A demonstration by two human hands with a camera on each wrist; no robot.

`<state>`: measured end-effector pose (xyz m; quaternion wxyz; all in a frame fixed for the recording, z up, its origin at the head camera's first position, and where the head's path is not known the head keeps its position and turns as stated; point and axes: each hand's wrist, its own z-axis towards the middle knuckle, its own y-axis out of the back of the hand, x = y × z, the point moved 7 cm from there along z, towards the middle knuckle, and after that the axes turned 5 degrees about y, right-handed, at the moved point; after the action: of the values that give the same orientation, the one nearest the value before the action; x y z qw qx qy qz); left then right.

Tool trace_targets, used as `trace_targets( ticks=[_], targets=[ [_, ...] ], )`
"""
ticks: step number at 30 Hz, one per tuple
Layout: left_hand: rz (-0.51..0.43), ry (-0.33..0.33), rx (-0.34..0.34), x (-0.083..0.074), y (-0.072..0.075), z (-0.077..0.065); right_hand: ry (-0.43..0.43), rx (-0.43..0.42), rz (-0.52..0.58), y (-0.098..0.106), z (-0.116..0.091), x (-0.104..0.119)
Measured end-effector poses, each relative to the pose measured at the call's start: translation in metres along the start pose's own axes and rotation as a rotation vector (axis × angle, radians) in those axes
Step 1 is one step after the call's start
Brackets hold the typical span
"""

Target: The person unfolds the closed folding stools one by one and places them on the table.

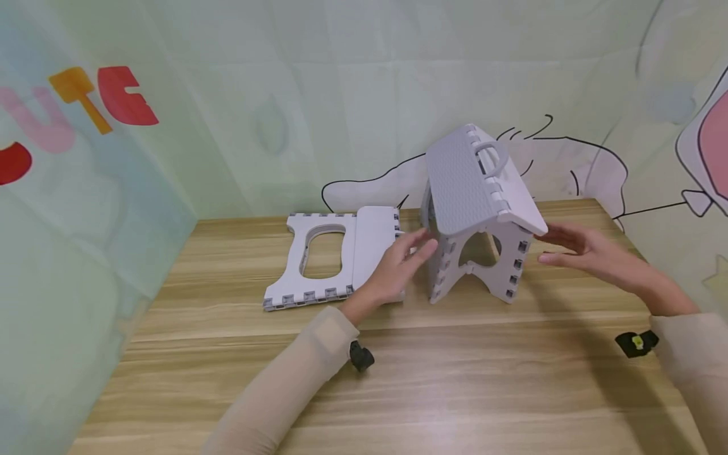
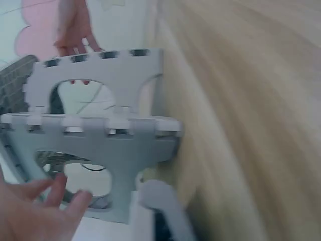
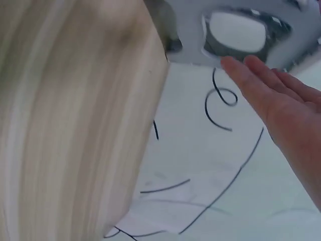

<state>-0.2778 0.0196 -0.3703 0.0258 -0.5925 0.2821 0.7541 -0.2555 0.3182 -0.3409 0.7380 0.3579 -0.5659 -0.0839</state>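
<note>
Far to the left of the standing stool (image 1: pixel 463 199), a red letter E (image 1: pixel 115 95) is printed on the pale cloth (image 1: pixel 239 158). Just left of the standing stool, the folded stool (image 1: pixel 368 243) is laid flat on the brown table (image 1: pixel 432 392), and a big hole is seen in it. The left hand (image 1: pixel 394 268) is held close by the left side of the standing stool, and part of the folded stool is hidden by it. Its fingers are spread a bit and softly bent; whether the standing stool is touched by them cannot be told. The standing stool itself is set up on the table, with its legs partly open and its top bent like a roof, and a grey handle (image 1: pixel 503 157) is seen at the bend. Just right of the standing stool, the right hand (image 1: pixel 597 256) is held near the low edge of its top. Its fingers are held mostly straight and close together; a touch cannot be told here. Farther right of the standing stool, a pink shape (image 1: pixel 718 148) is printed on the cloth
</note>
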Motion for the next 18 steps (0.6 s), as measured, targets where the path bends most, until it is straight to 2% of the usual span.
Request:
trace_targets(
  ticks=[4, 7, 12, 18],
  targets=[
    [-0.006, -0.023, -0.121, -0.012, 0.018, 0.005, -0.035, -0.04, -0.072, 0.023, -0.002, 0.003],
    [0.022, -0.024, -0.174, -0.021, 0.03, 0.009, -0.039, -0.059, -0.106, 0.035, 0.001, 0.011],
    [0.071, -0.031, -0.167, -0.039, 0.039, 0.019, -0.002, -0.099, -0.096, 0.044, 0.018, 0.032],
    [0.112, -0.059, -0.135, -0.06, 0.038, 0.035, 0.048, -0.134, -0.116, 0.046, 0.041, 0.053]
  ],
)
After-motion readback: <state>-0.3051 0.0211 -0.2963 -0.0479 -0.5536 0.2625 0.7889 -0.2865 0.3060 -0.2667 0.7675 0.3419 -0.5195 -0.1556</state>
